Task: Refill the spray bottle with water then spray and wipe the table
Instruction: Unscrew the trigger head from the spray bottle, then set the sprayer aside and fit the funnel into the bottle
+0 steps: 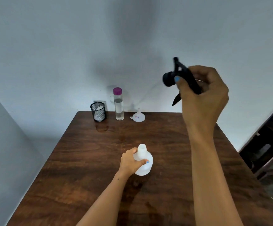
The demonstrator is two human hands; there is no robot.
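Note:
A white spray bottle stands upright near the middle of the brown wooden table, its neck uncapped. My left hand grips its shoulder. My right hand is raised high above the table's right side and holds the black spray head, off the bottle. A thin dip tube trails from the head towards the left. At the table's far edge stands a tall clear water bottle with a purple cap, partly filled. Next to it, on the right, a small clear funnel rests mouth down.
A black mesh cup with white cloth or tissue inside stands at the far left of the table, against the grey wall. Dark furniture sits off the table's right edge. A faint wet mark shows in front of the mesh cup.

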